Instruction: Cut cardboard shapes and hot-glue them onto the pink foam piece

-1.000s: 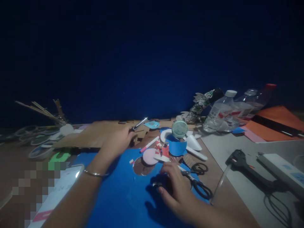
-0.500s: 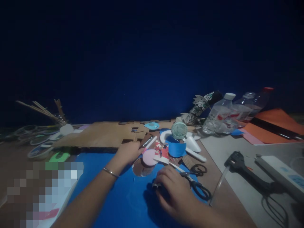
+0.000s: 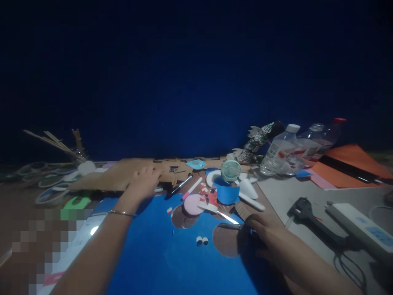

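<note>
So, head view: left hand is splayed over the flat brown cardboard, right hand looks curled round the dark-handled metal scissors, blades above the flat blue sheet. Seems like the picking-up step; lifting calls for a snug hold.

The scissors have smooth metal blades, one catching a bright shine. The cardboard looks matt; the blue sheet is smooth. Clear, glossy plastic forms the bottles, duller plastic the fan and glue gun. The bangle is polished metal, the sticks wood, the orange sheet matt paper.
</note>
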{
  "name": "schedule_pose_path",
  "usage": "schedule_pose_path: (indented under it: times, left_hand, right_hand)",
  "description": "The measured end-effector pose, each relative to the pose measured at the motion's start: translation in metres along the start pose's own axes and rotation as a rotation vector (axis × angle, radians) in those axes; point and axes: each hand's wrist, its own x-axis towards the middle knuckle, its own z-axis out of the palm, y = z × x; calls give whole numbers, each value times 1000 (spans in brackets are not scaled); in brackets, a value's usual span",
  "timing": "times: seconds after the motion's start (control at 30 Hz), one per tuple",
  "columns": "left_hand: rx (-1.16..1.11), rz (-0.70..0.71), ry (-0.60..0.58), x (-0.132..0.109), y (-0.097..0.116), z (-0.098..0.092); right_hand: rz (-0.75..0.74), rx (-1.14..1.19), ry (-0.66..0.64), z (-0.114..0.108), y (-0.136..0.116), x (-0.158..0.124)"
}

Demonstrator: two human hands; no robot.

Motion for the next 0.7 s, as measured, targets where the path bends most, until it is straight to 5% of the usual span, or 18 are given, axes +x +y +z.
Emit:
schedule_pose_path:
  times: [0.1, 0.37, 0.53, 0.7]
  left_hand:
    - [-14, 66, -23, 3, -13, 1]
    - [-111, 145, 25, 5, -24, -5]
    - [-169, 284, 52, 12, 16, 9]
    - [-143, 388, 162, 41, 75, 22]
  right_hand:
    - [37, 36, 52, 3, 7, -1]
    - [123, -138, -56, -8, -3, -1]
    - [169, -104, -107, -11, -2, -1]
    - [142, 44, -15, -14, 7, -4]
